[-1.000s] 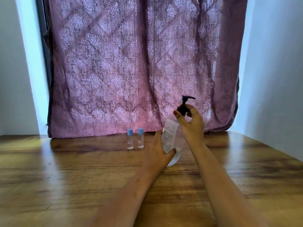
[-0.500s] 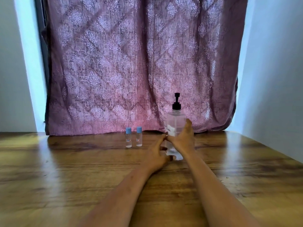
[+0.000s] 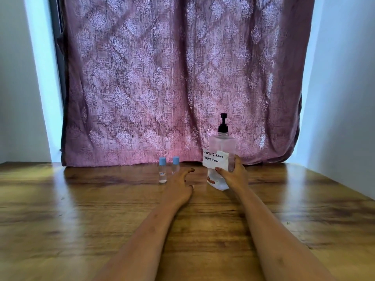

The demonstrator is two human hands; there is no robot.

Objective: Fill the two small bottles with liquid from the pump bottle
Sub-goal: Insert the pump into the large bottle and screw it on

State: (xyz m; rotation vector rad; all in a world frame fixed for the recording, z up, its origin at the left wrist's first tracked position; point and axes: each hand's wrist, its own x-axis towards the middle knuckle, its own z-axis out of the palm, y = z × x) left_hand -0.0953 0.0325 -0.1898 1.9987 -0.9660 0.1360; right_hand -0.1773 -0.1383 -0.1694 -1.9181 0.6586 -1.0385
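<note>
A clear pump bottle (image 3: 222, 147) with a black pump and a handwritten white label stands upright on the wooden table (image 3: 81, 209) near the curtain. My right hand (image 3: 233, 175) grips its lower right side. Two small clear bottles with blue caps stand side by side to its left: the left small bottle (image 3: 162, 170) in full view, the right small bottle (image 3: 175, 165) partly hidden behind my fingers. My left hand (image 3: 180, 185) lies open, fingers spread, right beside the right small bottle; whether it touches the bottle I cannot tell.
A mauve patterned curtain (image 3: 178, 78) hangs along the table's far edge, directly behind the bottles. White walls stand at both sides, the right wall (image 3: 349, 98) close to the table's right edge.
The pump bottle went from tilted and lifted in both hands to upright on the table. My left hand let go of it and moved left toward the small bottles.
</note>
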